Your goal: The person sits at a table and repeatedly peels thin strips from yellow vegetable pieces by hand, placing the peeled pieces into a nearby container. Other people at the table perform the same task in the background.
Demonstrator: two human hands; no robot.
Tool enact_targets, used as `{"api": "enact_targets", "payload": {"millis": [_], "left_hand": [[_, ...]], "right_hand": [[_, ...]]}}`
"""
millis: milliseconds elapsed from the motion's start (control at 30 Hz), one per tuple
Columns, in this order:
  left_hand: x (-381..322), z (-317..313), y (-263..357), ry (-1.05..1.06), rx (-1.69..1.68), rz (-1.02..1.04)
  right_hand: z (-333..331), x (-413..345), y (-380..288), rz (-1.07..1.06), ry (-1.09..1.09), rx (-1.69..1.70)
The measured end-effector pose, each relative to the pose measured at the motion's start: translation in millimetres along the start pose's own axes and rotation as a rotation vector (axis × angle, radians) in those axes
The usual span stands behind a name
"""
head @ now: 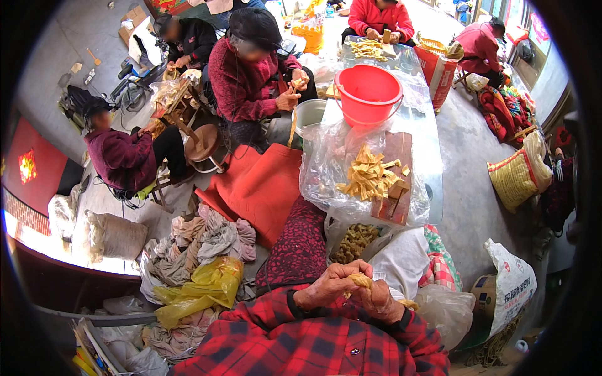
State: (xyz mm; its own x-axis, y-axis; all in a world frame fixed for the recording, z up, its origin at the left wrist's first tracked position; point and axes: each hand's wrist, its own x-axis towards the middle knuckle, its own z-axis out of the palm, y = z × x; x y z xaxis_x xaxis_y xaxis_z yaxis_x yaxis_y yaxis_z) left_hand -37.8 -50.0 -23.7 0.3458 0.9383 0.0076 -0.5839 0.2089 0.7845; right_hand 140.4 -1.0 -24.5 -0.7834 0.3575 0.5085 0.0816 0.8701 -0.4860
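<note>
My left hand (327, 285) and my right hand (382, 303) meet in front of my chest, above my lap. Between their fingertips they grip a folded yellow-tan strip (361, 280) of pliable material; the fingers partly cover it. Just beyond them, a bag of small tan folded or knotted pieces (355, 242) sits below the table edge. A loose pile of similar strips (367, 176) lies on the table ahead, on clear plastic sheeting (322, 171) and partly over a reddish-brown wooden board (399, 145).
A red bucket (369, 96) stands on the long table (428, 150), with a pale bucket (310, 113) beside it. Red sheeting (258, 183) and heaped cloths (207, 239) lie to the left. Several people sit nearby, one in a maroon sweater (244, 80) handling a strip. Sacks (515, 176) stand right.
</note>
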Motion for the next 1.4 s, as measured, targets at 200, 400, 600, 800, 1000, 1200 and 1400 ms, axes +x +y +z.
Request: {"api": "enact_targets", "payload": {"millis": [200, 400, 600, 800, 1000, 1200, 1400], "left_hand": [[6.1, 1.1, -1.2, 0.203, 0.462, 0.071], [-0.2, -12.3, -10.6, 0.037, 0.405, -0.278], [-0.7, -12.3, -34.0, 0.160, -0.007, -0.354], [1.2, -9.9, -25.3, 0.063, 0.110, -0.233], [-2.8, -5.3, -0.9, -0.054, 0.239, -0.324], [-11.0, -2.8, 21.4, -0.150, 0.381, -0.315], [-21.4, -9.4, 43.5, -0.134, 0.464, -0.398]], "right_hand": [[-10.3, -8.3, 3.7, 0.051, -0.083, -0.213], [-25.1, -7.5, 8.2, 0.065, -0.284, -0.436], [-36.1, -2.6, 11.4, 0.094, -0.346, -0.443], [-44.3, 6.1, 14.2, 0.288, -0.341, -0.103], [-62.5, 9.7, 11.2, 0.347, -0.393, 0.062], [-70.1, 3.8, 11.5, 0.267, -0.417, 0.193], [-71.1, -4.4, 2.9, 0.173, -0.312, 0.161]]}}
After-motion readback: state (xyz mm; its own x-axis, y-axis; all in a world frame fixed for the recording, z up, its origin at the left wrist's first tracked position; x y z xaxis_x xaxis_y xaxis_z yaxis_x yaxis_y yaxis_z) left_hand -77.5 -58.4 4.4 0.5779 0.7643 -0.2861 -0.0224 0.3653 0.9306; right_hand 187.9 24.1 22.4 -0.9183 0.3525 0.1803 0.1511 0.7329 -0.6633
